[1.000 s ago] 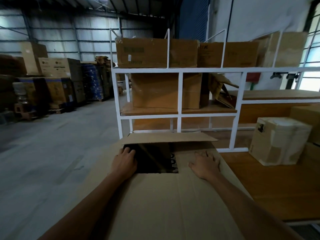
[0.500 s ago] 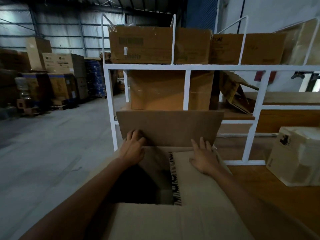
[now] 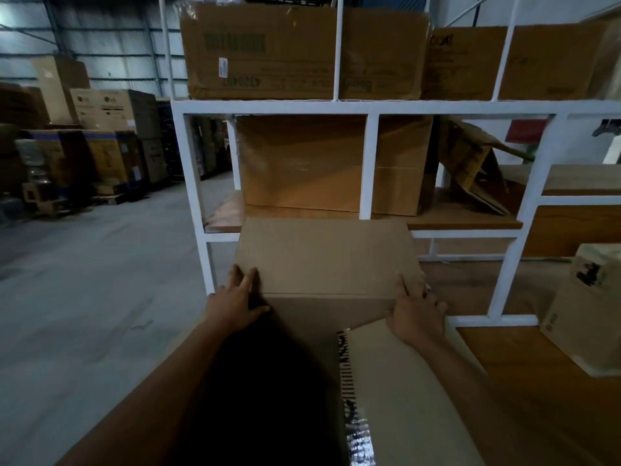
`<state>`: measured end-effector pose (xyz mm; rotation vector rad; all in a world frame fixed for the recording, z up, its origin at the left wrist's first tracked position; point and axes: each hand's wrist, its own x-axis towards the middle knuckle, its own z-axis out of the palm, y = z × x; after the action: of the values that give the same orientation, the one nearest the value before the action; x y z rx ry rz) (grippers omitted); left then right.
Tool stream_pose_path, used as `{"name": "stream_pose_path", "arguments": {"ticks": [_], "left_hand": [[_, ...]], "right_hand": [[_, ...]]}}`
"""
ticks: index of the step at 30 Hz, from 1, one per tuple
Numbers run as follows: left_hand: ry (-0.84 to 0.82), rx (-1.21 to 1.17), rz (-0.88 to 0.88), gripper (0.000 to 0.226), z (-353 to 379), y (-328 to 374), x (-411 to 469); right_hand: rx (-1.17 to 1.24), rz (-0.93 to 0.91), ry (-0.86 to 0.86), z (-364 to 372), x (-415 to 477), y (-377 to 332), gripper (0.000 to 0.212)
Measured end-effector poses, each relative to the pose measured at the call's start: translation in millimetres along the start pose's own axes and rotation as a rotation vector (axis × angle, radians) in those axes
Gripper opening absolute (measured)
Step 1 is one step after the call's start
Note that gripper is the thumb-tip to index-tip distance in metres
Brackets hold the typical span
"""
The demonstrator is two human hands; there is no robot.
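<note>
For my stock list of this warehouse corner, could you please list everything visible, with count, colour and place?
Open box: one, brown, directly in front, far flap raised.
Tape: one strip, silver, along its right flap.
Rack: one, white, behind the box.
Top boxes: at least two, brown, top shelf.
Middle box: one, brown, middle shelf.
Folded cardboard: one, brown, leaning right of it.
Pale box: one, beige, wooden platform, right.
Stacked boxes: many, brown, far left.
Floor: grey, left.
Left hand: touches the flap's left edge.
Right hand: touches its right edge.
</note>
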<state>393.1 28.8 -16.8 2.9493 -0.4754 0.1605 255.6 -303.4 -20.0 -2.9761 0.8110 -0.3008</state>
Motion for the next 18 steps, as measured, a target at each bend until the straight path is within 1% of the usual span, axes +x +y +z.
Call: {"name": "stream_pose_path", "arguments": {"ticks": [3, 5, 7, 9, 11, 13, 18], "left_hand": [[-0.013, 0.023, 0.007, 0.1, -0.7, -0.7, -7.7], [-0.013, 0.017, 0.002, 0.095, -4.6, 0.5, -19.0], [-0.008, 0.014, 0.009, 0.079, -9.1, -0.6, -33.0], [0.0, 0.045, 0.016, 0.057, -13.2, -3.2, -48.7], [-0.014, 0.088, -0.01, 0.046, -16.6, -5.4, -64.6], [-0.016, 0.087, -0.024, 0.041, -19.0, -7.2, -79.6], [-0.023, 0.103, -0.04, 0.037, -24.4, -14.7, -102.8]], "right_hand": [[-0.015, 0.007, -0.018, -3.6, -6.6, 1.8, 0.079], [-0.031, -0.005, -0.02, -4.3, -15.8, 3.5, 0.078], [-0.035, -0.018, -0.007, -3.5, -27.5, 3.9, 0.072], [-0.003, -0.019, 0.011, -2.3, -39.0, 3.0, 0.057], [0.035, -0.014, 0.032, -3.5, -53.2, 1.6, 0.043], [0.048, -0.036, 0.051, -4.3, -67.9, 2.5, 0.036], [0.03, -0.066, 0.065, -9.9, -90.8, -0.3, 0.029]]}}
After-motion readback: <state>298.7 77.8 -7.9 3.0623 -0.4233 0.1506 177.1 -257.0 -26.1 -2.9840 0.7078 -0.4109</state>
